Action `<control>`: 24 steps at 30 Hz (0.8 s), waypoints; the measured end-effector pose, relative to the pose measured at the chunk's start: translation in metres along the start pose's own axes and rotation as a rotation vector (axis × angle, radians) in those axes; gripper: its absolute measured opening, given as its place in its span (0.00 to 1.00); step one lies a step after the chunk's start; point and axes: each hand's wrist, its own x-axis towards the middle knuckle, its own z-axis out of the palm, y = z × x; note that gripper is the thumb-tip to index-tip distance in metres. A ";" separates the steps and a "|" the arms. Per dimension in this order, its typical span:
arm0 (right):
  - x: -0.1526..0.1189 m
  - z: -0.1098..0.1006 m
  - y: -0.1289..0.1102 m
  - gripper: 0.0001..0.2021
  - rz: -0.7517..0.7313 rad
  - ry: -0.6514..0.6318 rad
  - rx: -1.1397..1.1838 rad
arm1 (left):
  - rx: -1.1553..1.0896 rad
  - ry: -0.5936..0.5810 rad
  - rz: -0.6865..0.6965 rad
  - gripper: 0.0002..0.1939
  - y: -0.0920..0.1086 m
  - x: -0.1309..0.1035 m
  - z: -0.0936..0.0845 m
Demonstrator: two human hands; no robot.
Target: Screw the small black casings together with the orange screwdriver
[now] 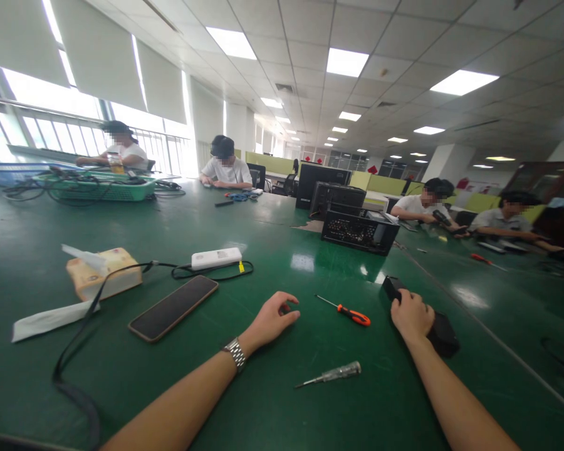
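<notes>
My right hand (412, 316) is wrapped over a black oblong device (444, 335) lying on the green table; its exact kind is partly covered by my fingers. Left of it, my left hand (273, 318) rests at the table top with fingers loosely curled and thumb apart, nothing between them. Between both hands lies a screwdriver with an orange and black handle (355, 315), its shaft pointing toward the upper left. Closer to me is a small screwdriver with a clear handle (341, 372), tip to the left. A metal-band watch (235, 354) is on my left wrist.
A phone (173, 308), a white power strip (216, 258) with a black cable and a tissue pack (104, 272) lie to the left. Farther back are a green basket of cables (131, 190) and an opened computer case (357, 230). Several people sit around the table.
</notes>
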 end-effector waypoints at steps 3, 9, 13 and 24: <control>0.003 -0.001 0.002 0.19 0.021 0.006 0.067 | 0.006 -0.001 0.004 0.13 0.002 0.000 0.000; 0.001 -0.014 0.008 0.20 0.025 0.028 0.311 | 0.012 -0.004 0.007 0.13 0.003 -0.001 -0.001; -0.006 -0.028 0.009 0.22 -0.024 0.058 0.531 | 0.021 0.011 0.015 0.14 0.003 -0.002 0.000; -0.087 -0.071 -0.084 0.12 -0.806 -0.214 1.021 | 0.013 0.016 0.125 0.29 0.014 -0.006 0.001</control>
